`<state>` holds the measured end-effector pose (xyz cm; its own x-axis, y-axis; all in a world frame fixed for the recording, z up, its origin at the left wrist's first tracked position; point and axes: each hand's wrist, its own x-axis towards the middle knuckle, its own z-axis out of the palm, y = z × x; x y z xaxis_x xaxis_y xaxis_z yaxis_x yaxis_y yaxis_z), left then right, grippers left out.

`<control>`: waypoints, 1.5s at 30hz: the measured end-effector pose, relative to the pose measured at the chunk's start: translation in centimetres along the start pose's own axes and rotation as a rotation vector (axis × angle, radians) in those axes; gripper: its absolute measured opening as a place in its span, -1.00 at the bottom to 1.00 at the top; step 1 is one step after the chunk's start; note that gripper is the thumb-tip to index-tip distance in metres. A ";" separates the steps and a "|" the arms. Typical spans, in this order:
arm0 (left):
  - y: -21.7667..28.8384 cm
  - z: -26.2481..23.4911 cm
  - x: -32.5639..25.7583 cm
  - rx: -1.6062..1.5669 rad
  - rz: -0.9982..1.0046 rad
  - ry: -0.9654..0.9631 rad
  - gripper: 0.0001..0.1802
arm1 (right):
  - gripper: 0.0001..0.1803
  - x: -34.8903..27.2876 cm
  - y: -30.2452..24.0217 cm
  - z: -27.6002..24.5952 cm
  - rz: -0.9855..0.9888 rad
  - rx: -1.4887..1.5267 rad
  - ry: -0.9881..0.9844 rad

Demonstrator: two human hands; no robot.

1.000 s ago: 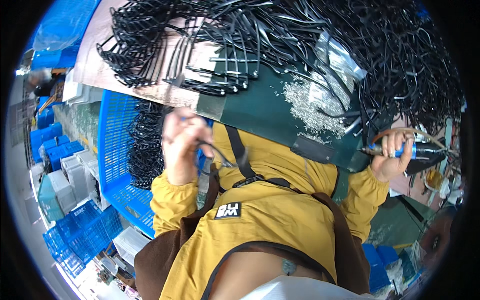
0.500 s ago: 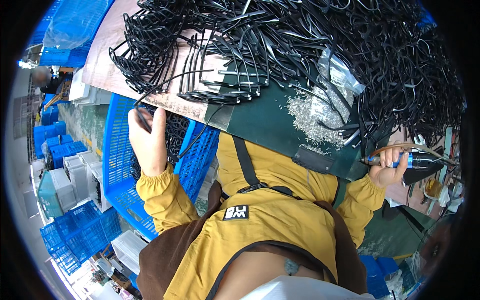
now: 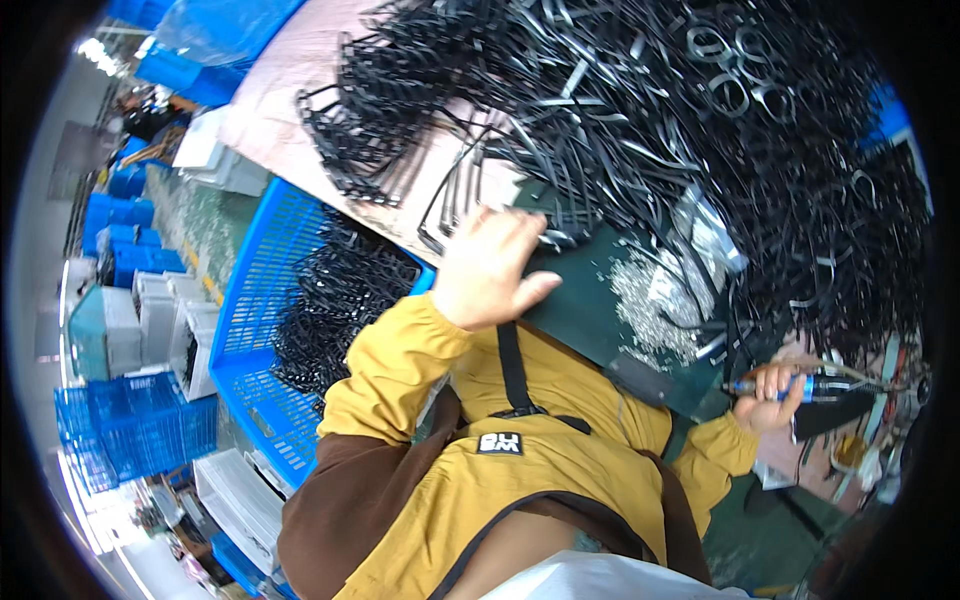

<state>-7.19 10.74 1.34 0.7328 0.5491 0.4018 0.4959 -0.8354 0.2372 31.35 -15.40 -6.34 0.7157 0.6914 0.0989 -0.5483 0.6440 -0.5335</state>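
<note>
My left hand (image 3: 495,268) is over the near edge of the table, its thumb held apart and its fingertips reaching a row of black eyeglass frames (image 3: 572,226); some blur lies on the fingers. In my right hand (image 3: 768,398) is a blue and black electric screwdriver (image 3: 822,387), its tip pointing left over the table's right side. Next to the green mat (image 3: 565,295) area's middle lies a pile of tiny silvery screws (image 3: 650,310) with a clear plastic bag (image 3: 708,228). A blue basket (image 3: 262,270) below the left table edge contains many black eyeglass frames (image 3: 345,290).
A large heap of black eyeglass frames and temples (image 3: 800,230) covers the far and right table. A dark flat block (image 3: 640,380) sits at the near mat edge. Blue crates (image 3: 130,420) and white boxes (image 3: 235,490) stand on the floor at left.
My left hand has moved right from above the basket to the row on the table, and the eyeglass frame it held is gone from it. The screwdriver stays in my right hand.
</note>
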 end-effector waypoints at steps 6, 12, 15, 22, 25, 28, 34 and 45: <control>0.6 -0.4 -1.2 -0.064 -0.027 0.123 -0.59 | -0.60 0.2 0.0 -0.2 -0.031 -0.079 -0.017; 0.7 -2.6 -2.4 -0.004 0.131 -0.173 -0.08 | -0.58 0.4 0.1 -0.2 -0.028 -0.139 0.047; -0.9 -5.1 -0.7 -0.074 0.159 -0.027 -0.24 | -0.56 0.4 0.3 -0.1 -0.024 -0.174 0.010; -16.3 -12.6 17.1 0.311 0.203 0.629 -0.35 | -0.61 -0.1 0.6 1.5 -0.024 -0.211 0.065; -22.4 -9.2 22.5 0.385 -0.119 0.161 -0.45 | -0.61 0.0 0.7 1.7 -0.099 -0.223 0.154; -25.2 -5.1 24.2 0.177 -0.417 -0.212 -0.21 | -0.61 0.0 0.6 1.3 -0.076 -0.191 0.135; -26.0 -3.4 25.4 0.286 -0.506 -0.230 -0.09 | -0.51 0.3 0.7 1.0 0.027 -0.193 -0.052; 0.4 7.2 28.0 0.016 0.067 0.024 -0.36 | -0.49 3.4 -1.9 -0.2 -0.505 -2.163 -0.129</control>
<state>16.87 25.97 6.33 0.7535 0.4908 0.4376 0.4536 -0.8697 0.1945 34.96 -14.34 -5.14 0.5280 0.7040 0.4750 0.8491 -0.4471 -0.2813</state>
